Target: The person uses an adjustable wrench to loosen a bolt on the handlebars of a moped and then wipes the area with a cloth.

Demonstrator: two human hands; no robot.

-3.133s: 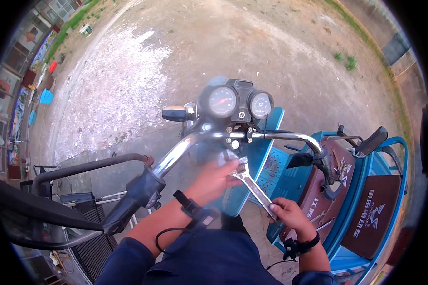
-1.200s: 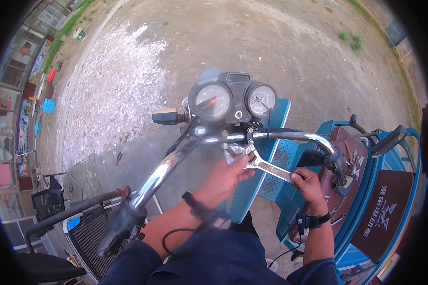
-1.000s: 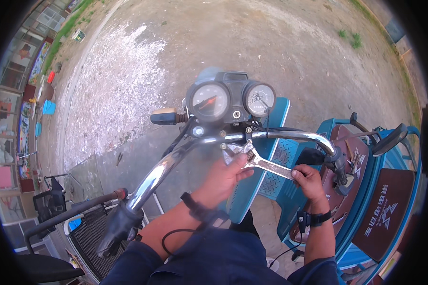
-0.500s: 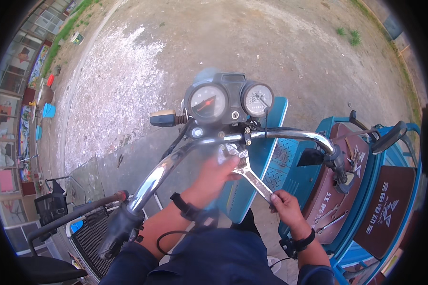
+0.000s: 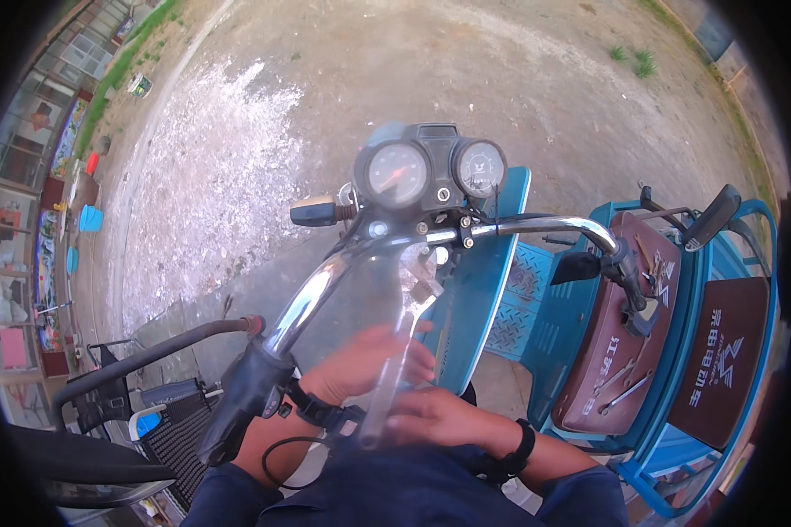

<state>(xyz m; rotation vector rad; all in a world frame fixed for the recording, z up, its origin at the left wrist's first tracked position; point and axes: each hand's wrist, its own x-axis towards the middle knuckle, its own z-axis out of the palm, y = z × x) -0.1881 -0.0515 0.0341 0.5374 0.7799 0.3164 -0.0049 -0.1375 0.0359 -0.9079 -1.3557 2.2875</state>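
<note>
A silver adjustable wrench [image 5: 398, 356] stretches toward my body, its head just below the silvery fitting [image 5: 420, 261] under the chrome handlebar [image 5: 303, 307]. Whether its jaws grip anything is unclear. My right hand [image 5: 444, 420] is closed at the lower end of the handle, blurred by motion. On the wrench's left is my left hand [image 5: 356, 360], its fingers stretched out and a little apart, also smeared; the handle crosses in front of them. Above the bar sit two round gauges, the left [image 5: 396, 175] and the right [image 5: 482, 169], with a key lock [image 5: 443, 194] between.
At right a blue-green three-wheeler has a brown seat [image 5: 589, 386] bearing wrenches [image 5: 626, 395] and other tools, and a brown backrest [image 5: 719, 356]. A teal panel [image 5: 492, 290] stands right of the steering stem. At lower left are a brown bar [image 5: 158, 351] and a black mesh seat [image 5: 176, 457].
The wrench handle has swung from pointing lower right to pointing down toward my body. My right hand moved left with it. My left hand dropped away from the wrench head.
</note>
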